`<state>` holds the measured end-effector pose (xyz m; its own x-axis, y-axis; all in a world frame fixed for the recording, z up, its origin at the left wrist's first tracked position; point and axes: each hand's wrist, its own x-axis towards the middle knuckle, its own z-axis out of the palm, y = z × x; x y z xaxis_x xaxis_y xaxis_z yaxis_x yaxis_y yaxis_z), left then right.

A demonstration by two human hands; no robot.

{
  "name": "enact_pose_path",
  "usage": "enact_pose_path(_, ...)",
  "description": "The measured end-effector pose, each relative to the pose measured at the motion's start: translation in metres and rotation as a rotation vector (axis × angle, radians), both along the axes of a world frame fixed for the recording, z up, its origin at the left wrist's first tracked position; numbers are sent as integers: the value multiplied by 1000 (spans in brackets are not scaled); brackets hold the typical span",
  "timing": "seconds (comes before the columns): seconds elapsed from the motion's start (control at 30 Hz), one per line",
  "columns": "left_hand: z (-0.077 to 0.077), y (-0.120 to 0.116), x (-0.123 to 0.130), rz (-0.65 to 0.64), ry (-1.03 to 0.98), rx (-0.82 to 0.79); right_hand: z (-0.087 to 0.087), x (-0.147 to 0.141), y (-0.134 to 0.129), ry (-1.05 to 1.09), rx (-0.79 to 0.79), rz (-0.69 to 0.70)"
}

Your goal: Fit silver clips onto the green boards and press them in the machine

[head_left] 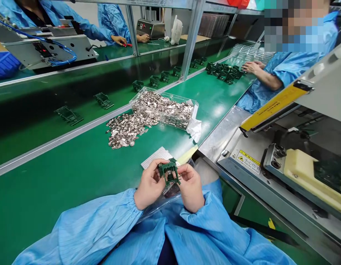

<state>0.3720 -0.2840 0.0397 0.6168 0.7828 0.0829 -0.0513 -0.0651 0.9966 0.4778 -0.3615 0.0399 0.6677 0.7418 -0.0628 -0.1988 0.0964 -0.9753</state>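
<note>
Both hands hold one dark green plastic frame [170, 170] above the near edge of the green table. My left hand [151, 183] grips its left side between thumb and fingers. At the right side, the thumb and fingers of my right hand [191, 186] are closed on the same part. Beneath the hands lies a ribbed, silvery-white sheet [151, 157], partly covered by them. Beyond it, small metal pieces [125, 131] form a loose pile beside a clear tray [196, 110] full of similar pieces.
Green frames [103, 100] sit along a lower strip behind a metal rail [90, 125]. A machine with a yellow bar [272, 106] stands close on the right. A co-worker's hands [253, 67] are near a heap of green frames [224, 72].
</note>
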Motion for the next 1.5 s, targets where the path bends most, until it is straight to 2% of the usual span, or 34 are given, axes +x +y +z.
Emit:
enact_pose_path(0.23, 9, -11, 1, -92, 35, 0, -2, 1, -22, -53, 40, -32)
enact_pose_path(0.4, 1, 3, 8, -50, -51, -110, -23, 20, -42, -95, -57, -104)
enact_pose_path(0.53, -6, 12, 15, -17, -68, -186, -42, 17, -51, -402, -161, 58)
enact_pose_path(0.67, -10, 12, 17, -3, -70, -208, -47, 8, -47, -621, -122, 73)
enact_pose_path(0.73, -11, 11, 17, 10, -69, -216, -46, 8, -44, -603, -104, 88)
enact_pose_path(0.9, -14, 12, 16, 0, -103, -191, -31, 20, -42, -361, -87, 257)
enact_pose_path(1.1, -17, 11, 15, -17, -122, -138, -9, 27, -19, -511, 36, 3)
enact_pose_path(1.3, -20, 9, 12, -14, -140, -122, -12, 9, 9, -602, 2, -115)
enact_pose_path(1.5, -22, 7, 12, 25, -152, -111, -15, -2, 21, -740, -26, -194)
